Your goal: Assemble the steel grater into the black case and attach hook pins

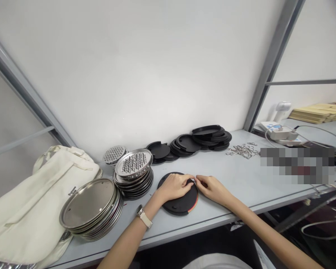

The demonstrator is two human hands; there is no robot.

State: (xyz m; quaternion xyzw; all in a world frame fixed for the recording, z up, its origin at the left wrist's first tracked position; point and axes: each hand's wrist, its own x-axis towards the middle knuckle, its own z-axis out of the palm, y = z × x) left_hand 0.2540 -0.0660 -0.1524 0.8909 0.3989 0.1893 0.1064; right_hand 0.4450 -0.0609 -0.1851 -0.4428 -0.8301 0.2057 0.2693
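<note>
A round black disc (182, 203) with a red and yellow edge showing at its lower right lies on the grey table in front of me. My left hand (177, 185) rests over the disc, its fingers closed at the upper right rim. My right hand (212, 189) is beside that rim, with thumb and fingers pinched together. Both sets of fingertips nearly meet there, and whatever small thing sits between them is too hidden to name. A watch with a light strap (144, 216) is on my left wrist.
Left of the disc stand a stack of round metal grater plates (133, 163) and a stack of plain metal discs (88, 205), beside a cream cloth bag (42, 198). Several black discs (189, 144) lie along the wall. Small metal hooks (243, 150) are heaped at right.
</note>
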